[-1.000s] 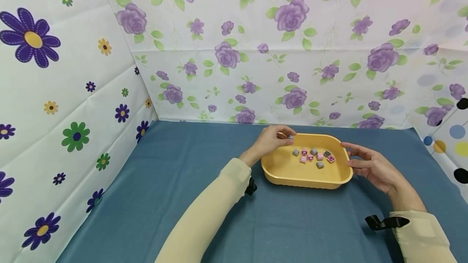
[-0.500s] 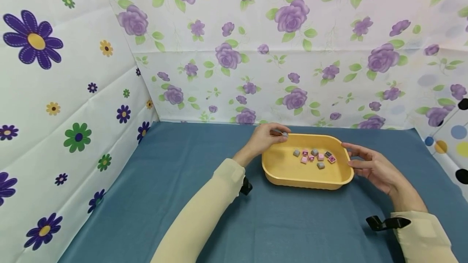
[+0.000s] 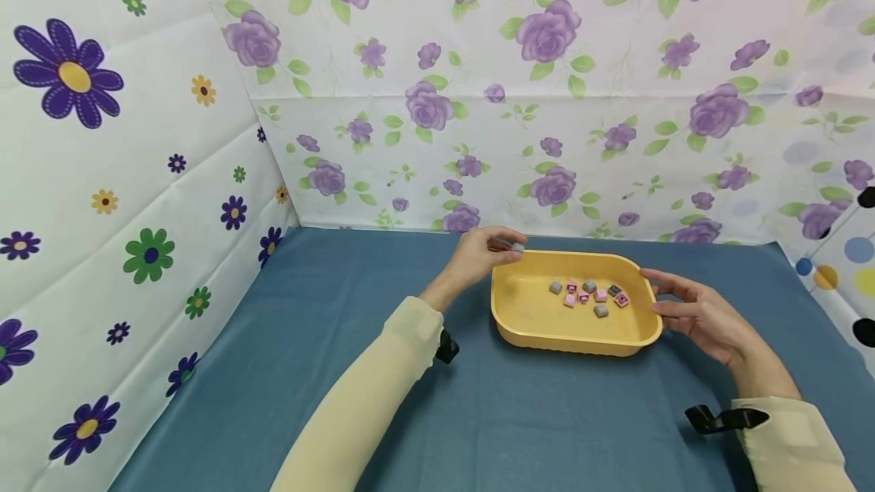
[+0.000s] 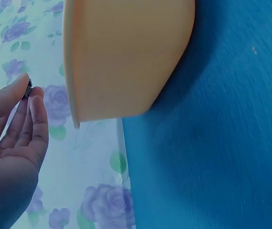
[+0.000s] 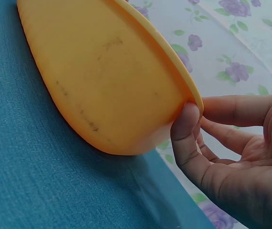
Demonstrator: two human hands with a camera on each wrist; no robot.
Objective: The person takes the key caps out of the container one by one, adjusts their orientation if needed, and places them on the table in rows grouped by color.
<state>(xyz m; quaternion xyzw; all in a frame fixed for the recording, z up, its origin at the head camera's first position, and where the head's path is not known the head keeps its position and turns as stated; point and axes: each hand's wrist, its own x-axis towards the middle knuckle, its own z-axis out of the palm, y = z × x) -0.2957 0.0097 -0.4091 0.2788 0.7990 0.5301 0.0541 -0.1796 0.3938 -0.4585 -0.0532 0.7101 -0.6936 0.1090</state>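
My left hand [image 3: 475, 255] pinches a small grey block [image 3: 517, 247] between thumb and fingertips, above the back left corner of a yellow plastic tray [image 3: 574, 342]. In the left wrist view the block [image 4: 28, 89] looks dark and is mostly covered by the fingertips. On the tray's right end, my right hand [image 3: 704, 321] grips the rim, with the thumb on the outer wall in the right wrist view. Inside the tray lie several small square pieces, some grey like the near grey block [image 3: 601, 311], others pink like the pink block [image 3: 620, 300].
A blue cloth [image 3: 478, 416] covers the table under the tray. Behind it hangs a white cloth with purple roses [image 3: 427, 105], and a daisy-patterned cloth [image 3: 150, 257] stands on the left.
My left hand has moved left with the grey block, from over the tray's inside to its back left corner. The right hand keeps its grip on the rim.
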